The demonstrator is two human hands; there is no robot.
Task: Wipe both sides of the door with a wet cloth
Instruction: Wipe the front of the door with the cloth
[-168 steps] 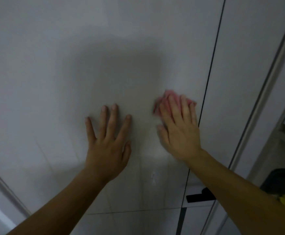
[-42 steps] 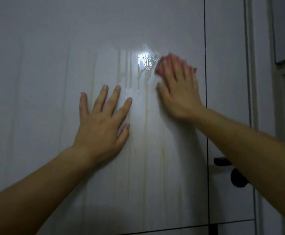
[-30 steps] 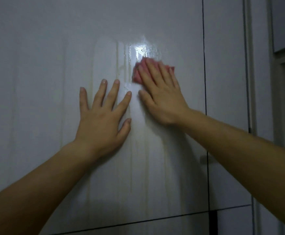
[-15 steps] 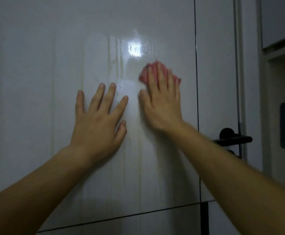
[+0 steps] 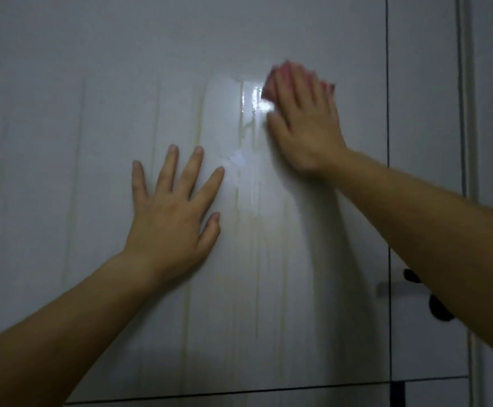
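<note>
The left hand (image 5: pixel 169 224) lay flat on the white door (image 5: pixel 63 113), its 4 fingers spread and straight and the thumb out to the side, holding nothing. The right hand (image 5: pixel 304 124) was higher and to the right of it, also flat against the door with its fingers extended, pressing a pink cloth (image 5: pixel 268 83) onto the surface. The cloth sat almost wholly under the right hand's fingers; only a strip of pink showed past the fingertips and along the hand's left edge, with a small bit near the little finger. That hand and the cloth were blurred, so the cloth's folds could not be made out.

Just left of the cloth a wet patch (image 5: pixel 251 104) caught a bright glare, and thin pale streaks (image 5: pixel 257 259) ran straight down the door from it, passing between the 2 hands. A thin dark vertical seam (image 5: pixel 387 83) ran down the door to the right of the right hand, and a dark horizontal seam (image 5: pixel 239 392) crossed low down. A black door handle (image 5: pixel 440 312) showed partly behind the right forearm.
</note>
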